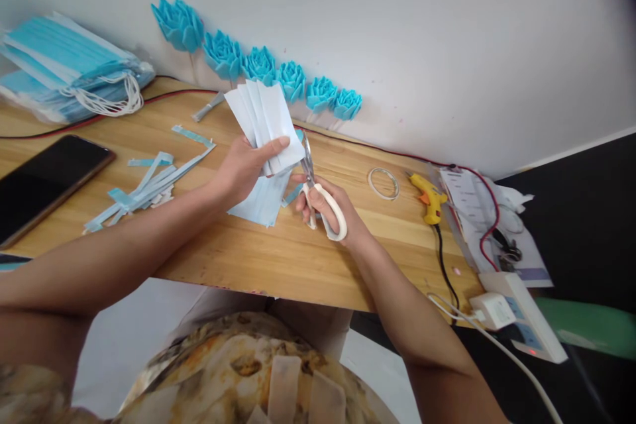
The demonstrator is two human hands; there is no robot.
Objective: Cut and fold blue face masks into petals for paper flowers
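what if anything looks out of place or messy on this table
Two things: the cut strips lie in a loose, crisscrossed heap between the phone and the left hand, and the power strip seems to jut past the right edge of the table, looking poorly supported. Nothing looks spilled.

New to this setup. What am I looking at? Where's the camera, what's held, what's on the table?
No machine here: just a person's two bare hands, seen in one picture from a head-worn camera looking forward and down. The left hand holds a fan of flat, pale-blue, fabric-like pieces. The right hand holds metal scissors with white handles, blades close by the pieces' edge. On the light-brown wooden table lie narrow pale-blue strips, a flat black phone, a yellow pistol-shaped glue gun and a pile of blue pleated face masks. Blue petalled flowers line the white wall.
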